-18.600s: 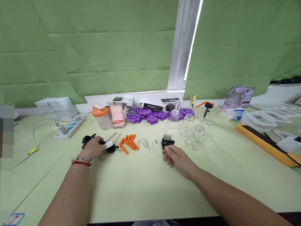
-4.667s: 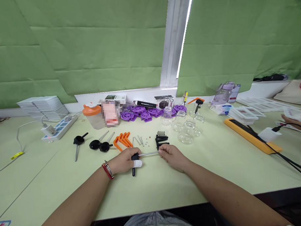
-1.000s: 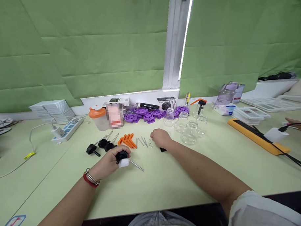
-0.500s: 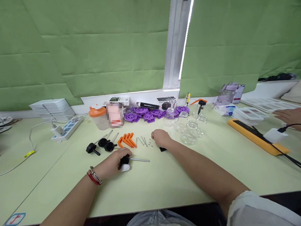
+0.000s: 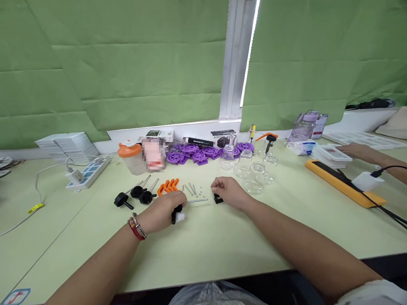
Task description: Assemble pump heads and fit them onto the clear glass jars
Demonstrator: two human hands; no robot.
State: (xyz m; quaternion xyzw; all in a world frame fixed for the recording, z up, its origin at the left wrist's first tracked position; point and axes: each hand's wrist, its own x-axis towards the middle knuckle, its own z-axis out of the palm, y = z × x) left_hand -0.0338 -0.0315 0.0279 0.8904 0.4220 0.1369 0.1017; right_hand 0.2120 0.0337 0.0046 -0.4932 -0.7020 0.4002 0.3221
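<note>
My left hand is closed around a black cap with a long metal rod pointing right. A white patch, perhaps a wrapped thumb, shows under that cap. My right hand has its fingertips pinched together; whatever is between them is too small to make out. Just below those fingers a small black piece lies on the table. Between the hands are loose screws and tiny nuts. Orange crank handles and several black caps with rods lie beyond my left hand.
Clear glass jars stand behind my right hand. Purple plastic wheels are heaped along the wall beside an orange-lidded cup. An orange power strip lies at right, near another person's hand. A white power strip is at left.
My left hand has moved right and slightly away from me with the capped rod. My right hand has shifted slightly right, uncovering more of the black piece. The other person's hand has moved left.
</note>
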